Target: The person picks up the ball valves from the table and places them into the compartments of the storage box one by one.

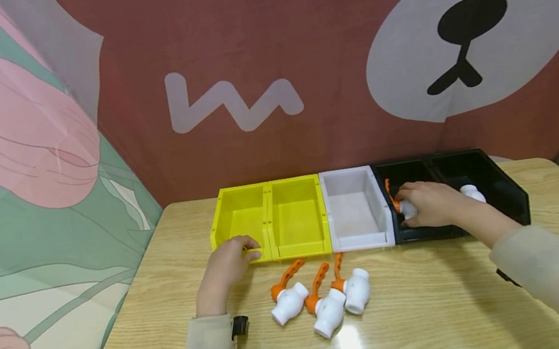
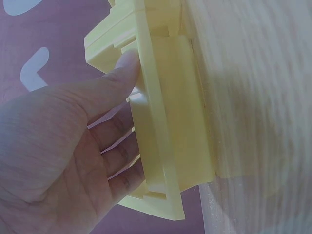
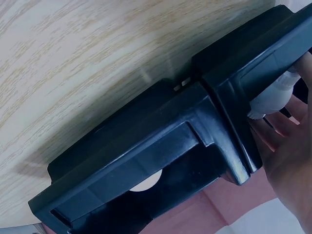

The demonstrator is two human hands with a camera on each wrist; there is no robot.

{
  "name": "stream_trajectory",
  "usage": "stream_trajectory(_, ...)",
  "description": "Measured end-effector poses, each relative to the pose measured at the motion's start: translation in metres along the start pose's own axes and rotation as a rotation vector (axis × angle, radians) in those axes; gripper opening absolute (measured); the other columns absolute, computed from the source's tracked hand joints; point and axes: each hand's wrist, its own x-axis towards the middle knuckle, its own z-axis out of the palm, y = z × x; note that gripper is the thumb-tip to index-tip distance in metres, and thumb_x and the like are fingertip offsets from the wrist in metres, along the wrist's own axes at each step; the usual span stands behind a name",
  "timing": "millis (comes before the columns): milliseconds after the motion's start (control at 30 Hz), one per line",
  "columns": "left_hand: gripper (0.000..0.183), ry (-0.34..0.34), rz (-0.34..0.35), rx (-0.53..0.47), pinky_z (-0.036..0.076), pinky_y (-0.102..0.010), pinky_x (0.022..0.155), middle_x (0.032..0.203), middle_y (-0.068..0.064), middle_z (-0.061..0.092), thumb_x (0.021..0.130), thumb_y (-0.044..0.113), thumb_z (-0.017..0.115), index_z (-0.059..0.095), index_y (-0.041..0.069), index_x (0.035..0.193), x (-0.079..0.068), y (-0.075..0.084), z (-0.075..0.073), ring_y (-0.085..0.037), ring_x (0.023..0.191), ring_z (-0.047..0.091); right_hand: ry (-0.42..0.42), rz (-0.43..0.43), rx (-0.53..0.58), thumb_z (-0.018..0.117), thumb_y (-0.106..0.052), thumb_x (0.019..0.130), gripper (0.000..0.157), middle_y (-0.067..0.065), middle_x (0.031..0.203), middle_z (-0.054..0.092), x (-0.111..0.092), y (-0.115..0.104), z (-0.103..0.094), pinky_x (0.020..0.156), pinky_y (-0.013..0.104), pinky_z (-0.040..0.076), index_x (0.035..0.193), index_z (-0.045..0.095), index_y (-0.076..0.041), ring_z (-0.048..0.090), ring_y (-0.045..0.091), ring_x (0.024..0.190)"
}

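Observation:
My right hand reaches into the left black bin and holds a white ball valve with an orange lever. In the right wrist view, fingers curl about the valve's white body, partly hidden by the bin wall. My left hand rests at the front rim of the leftmost yellow bin. In the left wrist view, its thumb touches the rim and the other fingers reach behind it, holding no valve. Three ball valves, left, middle and right, lie on the table.
Between the black bins and a second yellow bin stands a white bin. Another white valve sits in the right black bin, partly behind my right wrist. Behind the wooden table hangs a printed cloth.

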Motion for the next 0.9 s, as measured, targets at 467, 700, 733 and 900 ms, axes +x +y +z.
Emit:
stream_trajectory(467,0.015,0.002,0.003,0.006,0.053,-0.042,0.084,0.103,0.0,0.07,0.092,0.023,0.072,0.073,0.013,0.103,-0.001,0.0,0.0,-0.023,0.094,0.065,-0.035,0.019,0.023,0.086,-0.027,0.075,0.05,0.012,0.108,0.064,0.0037,-0.0013,0.0051,0.082,0.053,0.053,0.113,0.069,0.0,0.064,0.031,0.093)
stream_trajectory(700,0.015,0.0,-0.002,0.004,0.053,-0.042,0.084,0.103,0.0,0.07,0.092,0.024,0.071,0.073,0.014,0.103,-0.0006,-0.0003,0.0006,-0.023,0.094,0.065,-0.038,0.026,0.015,0.086,-0.029,0.076,0.047,0.01,0.105,0.065,0.0055,-0.0012,0.0056,0.08,0.052,0.053,0.111,0.069,-0.003,0.064,0.03,0.093)
stream_trajectory(733,0.015,0.0,-0.006,0.002,0.053,-0.042,0.084,0.103,0.0,0.07,0.092,0.024,0.071,0.073,0.014,0.103,-0.0003,-0.0002,0.0006,-0.023,0.094,0.065,-0.037,0.026,0.014,0.086,-0.029,0.076,0.047,0.01,0.105,0.065,0.0058,-0.0013,0.0056,0.08,0.052,0.053,0.111,0.069,-0.003,0.064,0.03,0.093)
stream_trajectory(900,0.015,0.004,-0.001,0.002,0.053,-0.042,0.084,0.104,0.0,0.07,0.092,0.024,0.071,0.073,0.014,0.104,0.0005,-0.001,0.0011,-0.022,0.094,0.065,-0.03,0.025,0.005,0.086,-0.028,0.075,0.047,0.01,0.103,0.065,0.0069,-0.0018,0.0058,0.08,0.052,0.054,0.11,0.069,-0.003,0.064,0.03,0.092)
